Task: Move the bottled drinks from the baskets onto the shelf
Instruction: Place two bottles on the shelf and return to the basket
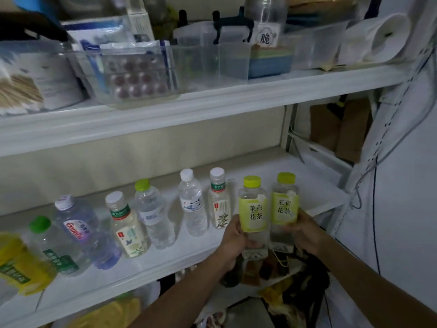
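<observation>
The left hand [233, 235] has its fingers wrapped round the lower body of a yellow-capped bottle [252, 209]. The right hand [305, 233] grips a twin bottle [285, 204] the same way. Both bottles are upright, side by side at lower centre-right of the frame. They are at the front edge of the middle shelf [295, 169], and their bases do not look set down on it yet.

The likeliest trouble is the neighbour. The yellow-capped bottle is just beside a white-capped tea bottle [218, 200] that ends the standing row. A nudge on the way in could tip it into the water bottle [192, 204] on its left. Both grips are low, so the tops may sway, and a bottle set too near the front lip could topple off.

Each held label reads 茉莉花茶. The purple-tinted bottle [79, 230] at lower left reads "Ganten". A tag [264, 39] at upper centre shows 脆. The other labels are too blurred to read.
</observation>
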Demonstrator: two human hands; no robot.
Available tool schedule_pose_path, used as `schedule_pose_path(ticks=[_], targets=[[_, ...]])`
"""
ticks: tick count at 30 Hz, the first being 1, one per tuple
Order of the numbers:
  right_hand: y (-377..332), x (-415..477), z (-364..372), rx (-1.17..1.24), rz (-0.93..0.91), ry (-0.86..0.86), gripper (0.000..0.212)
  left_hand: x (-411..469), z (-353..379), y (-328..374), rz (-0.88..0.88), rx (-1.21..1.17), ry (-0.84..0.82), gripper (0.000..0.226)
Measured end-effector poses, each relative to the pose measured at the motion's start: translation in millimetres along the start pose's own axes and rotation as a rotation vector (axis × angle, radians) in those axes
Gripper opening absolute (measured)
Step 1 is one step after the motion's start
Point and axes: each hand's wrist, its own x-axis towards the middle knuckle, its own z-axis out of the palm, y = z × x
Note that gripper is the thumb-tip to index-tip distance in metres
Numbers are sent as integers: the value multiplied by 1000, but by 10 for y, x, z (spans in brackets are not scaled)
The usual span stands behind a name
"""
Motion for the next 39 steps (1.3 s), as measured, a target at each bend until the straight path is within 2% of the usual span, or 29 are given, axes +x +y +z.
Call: schedule_pose_path(ticks=[3,7,11,18,20,22,24,27,32,35,39], targets=[[-101,183,-129,-15,13,13,92,165,121,62,16,44,4,66],[-159,384,-245,-29,-2,-2,106,359,194,114,64,173,28,72],[-186,543,-381,-56,-12,1,108,594,251,152,157,283,60,65],[-200,1000,-596,-67,36,-62,108,940,299,3,215,462,271,73],[-197,1175,-622,-76,55,-106,101,1025,285,-29,210,473,340,72],[-196,1314,-623,-81,68,-134,78,1047,270,-27,191,447,397,73],[-186,1427,-636,-68,72,-170,69,1058,255,-9,175,420,431,75],[-204,1550,-644,-108,82,-272,95,1076,252,-3,120,403,464,70],[-202,1665,-755,-241,59,-356,102,1064,340,-85,132,434,497,82],[-95,1648,-819,-452,45,-361,90,1034,481,-166,120,438,553,76],[50,1674,-888,-570,-40,-238,67,1082,593,-241,60,531,688,77]])
